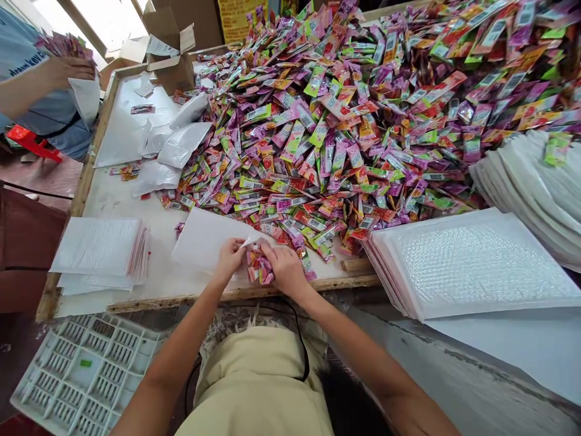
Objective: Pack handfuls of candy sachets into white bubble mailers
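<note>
At the table's front edge, my left hand (230,259) pinches the open end of a white bubble mailer (206,239), which lies flat and points away to the left. My right hand (287,266) is closed around a bunch of small colourful snack packets (259,266), held at the mailer's mouth. Packet ends show between the two hands; the palm side of my right hand is hidden. Just beyond my hands rises a large heap of the same purple, green and orange packets (318,139).
White mailers are stacked at left (97,245) and right (476,260), with another pile (521,175) behind. Filled-looking mailers (184,145) lie near an open cardboard box (172,60). Another person's hand (68,72) holds packets at far left. A white plastic crate (86,369) sits below.
</note>
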A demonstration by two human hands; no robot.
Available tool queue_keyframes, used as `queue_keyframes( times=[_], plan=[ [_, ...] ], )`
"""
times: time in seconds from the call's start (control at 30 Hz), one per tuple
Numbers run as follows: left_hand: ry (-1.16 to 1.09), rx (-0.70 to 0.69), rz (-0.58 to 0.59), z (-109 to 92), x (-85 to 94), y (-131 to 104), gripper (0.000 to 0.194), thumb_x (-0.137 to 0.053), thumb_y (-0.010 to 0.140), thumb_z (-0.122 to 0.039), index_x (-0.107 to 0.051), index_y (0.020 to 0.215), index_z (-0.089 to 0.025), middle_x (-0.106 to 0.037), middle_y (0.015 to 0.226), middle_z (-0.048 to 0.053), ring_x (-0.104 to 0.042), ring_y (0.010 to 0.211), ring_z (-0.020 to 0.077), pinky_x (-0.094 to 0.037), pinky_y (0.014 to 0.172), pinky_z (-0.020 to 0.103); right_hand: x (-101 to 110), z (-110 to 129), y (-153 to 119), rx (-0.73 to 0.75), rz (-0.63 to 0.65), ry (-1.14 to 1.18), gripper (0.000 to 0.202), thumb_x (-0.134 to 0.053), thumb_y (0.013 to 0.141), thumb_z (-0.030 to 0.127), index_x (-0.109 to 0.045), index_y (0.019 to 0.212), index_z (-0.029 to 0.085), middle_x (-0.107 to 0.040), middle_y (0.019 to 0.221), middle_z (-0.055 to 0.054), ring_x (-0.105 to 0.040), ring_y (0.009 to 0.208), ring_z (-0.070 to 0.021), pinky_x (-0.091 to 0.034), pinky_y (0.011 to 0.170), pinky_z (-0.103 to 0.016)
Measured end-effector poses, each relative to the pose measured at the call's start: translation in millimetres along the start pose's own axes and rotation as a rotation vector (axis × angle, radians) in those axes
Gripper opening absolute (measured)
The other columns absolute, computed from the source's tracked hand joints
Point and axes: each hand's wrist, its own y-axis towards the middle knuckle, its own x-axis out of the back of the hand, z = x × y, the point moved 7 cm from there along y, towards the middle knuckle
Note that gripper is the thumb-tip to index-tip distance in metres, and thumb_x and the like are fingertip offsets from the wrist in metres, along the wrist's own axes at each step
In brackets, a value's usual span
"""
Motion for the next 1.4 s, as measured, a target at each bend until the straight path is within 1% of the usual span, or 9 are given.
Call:
queue_keyframes(
  times=[0.13, 0.3, 0.47, 0.63, 0.9, 1.07, 1.2, 1.3, 1.4],
  plan=[
    [0.025, -0.149, -0.081, -26, 7.9, -7, 0.020, -0.052, 0.081, -0.023, -0.060, 0.097, -0.015, -0.053, 0.060, -0.004, -0.048, 0.053, 0.0107, -0.033, 0.053, 0.022, -4, 13, 4, 0.067, 0.061, -0.120, 0.049, -0.032, 0.098, 0.018, -0.042, 0.145, 0.025, -0.062, 0.115, -0.014, -0.055, 0.105, -0.0262, -0.037, 0.091, -0.040],
    [0.339, -0.254, -0.135, -53, 13.9, -30, 0.025, -0.053, 0.078, -0.015, -0.063, 0.101, -0.018, -0.049, 0.056, -0.006, -0.047, 0.055, 0.0124, -0.032, 0.058, 0.024, 4, -4, 27, -0.169, 0.183, -0.077, 0.059, -0.064, 0.081, 0.026, -0.045, 0.137, 0.023, -0.060, 0.117, -0.012, -0.057, 0.106, -0.0284, -0.042, 0.086, -0.038],
    [0.353, -0.224, -0.129, -59, 14.2, -43, 0.024, -0.053, 0.079, -0.015, -0.062, 0.101, -0.016, -0.047, 0.057, -0.007, -0.046, 0.055, 0.0127, -0.032, 0.058, 0.024, 6, -3, 34, -0.280, 0.145, -0.083, 0.056, -0.072, 0.076, 0.037, -0.048, 0.124, 0.022, -0.060, 0.115, -0.012, -0.059, 0.104, -0.0298, -0.045, 0.083, -0.039],
    [0.418, -0.232, -0.156, -77, 7.0, -37, 0.022, -0.053, 0.081, -0.015, -0.063, 0.101, -0.016, -0.055, 0.059, -0.004, -0.052, 0.058, 0.0142, -0.034, 0.060, 0.025, 3, 16, 27, -0.302, 0.058, -0.191, 0.026, -0.046, 0.093, 0.021, -0.051, 0.118, 0.017, -0.060, 0.108, -0.016, -0.059, 0.098, -0.0279, -0.044, 0.079, -0.038],
    [0.914, -0.383, -0.024, -109, -28.1, -57, 0.020, -0.044, 0.089, -0.013, -0.063, 0.094, -0.017, -0.067, 0.095, 0.011, -0.064, 0.084, 0.0240, -0.043, 0.069, 0.032, 7, 14, 34, -0.370, 0.112, -0.153, 0.031, -0.031, 0.095, 0.012, -0.056, 0.112, 0.010, -0.062, 0.108, -0.022, -0.062, 0.099, -0.0278, -0.047, 0.078, -0.037],
    [0.858, -0.419, -0.091, -92, -26.7, -78, 0.036, -0.044, 0.083, -0.006, -0.057, 0.115, -0.019, -0.061, 0.101, 0.010, -0.063, 0.088, 0.0232, -0.048, 0.073, 0.032, 10, 3, 37, -0.407, 0.103, -0.100, 0.029, -0.033, 0.096, 0.017, -0.054, 0.114, 0.010, -0.064, 0.107, -0.021, -0.066, 0.099, -0.0291, -0.051, 0.081, -0.039],
    [0.460, -0.578, -0.283, -57, -25.1, -98, 0.049, -0.048, 0.082, -0.010, -0.039, 0.129, -0.019, -0.054, 0.111, 0.012, -0.057, 0.103, 0.0231, -0.050, 0.090, 0.037, 9, -8, 37, -0.448, 0.143, 0.003, 0.040, -0.060, 0.083, 0.028, -0.051, 0.118, 0.010, -0.066, 0.107, -0.019, -0.068, 0.098, -0.0296, -0.052, 0.080, -0.036],
    [0.181, -0.364, -0.457, -12, -17.1, -98, 0.059, -0.058, 0.079, -0.016, -0.029, 0.130, -0.018, -0.045, 0.124, 0.017, -0.055, 0.109, 0.0234, -0.052, 0.089, 0.037, 10, -12, 36, -0.451, 0.141, 0.042, 0.051, -0.067, 0.074, 0.031, -0.050, 0.119, 0.012, -0.066, 0.107, -0.017, -0.068, 0.099, -0.0318, -0.053, 0.079, -0.038],
    [0.024, -0.141, -0.356, 13, -22.9, -83, 0.061, -0.063, 0.077, -0.019, -0.031, 0.129, -0.015, -0.048, 0.124, 0.018, -0.059, 0.102, 0.0210, -0.053, 0.079, 0.032, 11, -12, 36, -0.453, 0.136, 0.049, 0.050, -0.066, 0.073, 0.027, -0.050, 0.119, 0.013, -0.067, 0.106, -0.017, -0.069, 0.097, -0.0319, -0.053, 0.077, -0.038]
  ],
)
